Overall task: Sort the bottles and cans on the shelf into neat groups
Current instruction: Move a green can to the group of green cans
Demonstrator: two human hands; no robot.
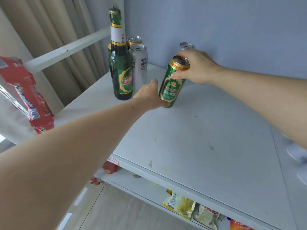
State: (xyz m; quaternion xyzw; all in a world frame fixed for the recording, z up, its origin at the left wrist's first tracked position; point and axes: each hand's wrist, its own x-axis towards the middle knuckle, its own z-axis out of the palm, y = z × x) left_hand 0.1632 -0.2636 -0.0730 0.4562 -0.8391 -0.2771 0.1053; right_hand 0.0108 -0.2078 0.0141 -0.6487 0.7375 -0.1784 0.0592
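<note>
A tilted green aluminium beer can (172,82) sits on the white shelf board (199,138), right of the tall green glass bottle (120,63). The right hand (196,67) grips its top rim, fingers curled round. The left hand (149,95) cups its lower side. A silver can (138,67) stands just beside the bottle.

The silver can (138,67) reads "CRAFT" — the green can (172,82) reads "BEER", partly blurred.

One bottle (120,63); four cans (172,82) (one mostly hidden).
</note>
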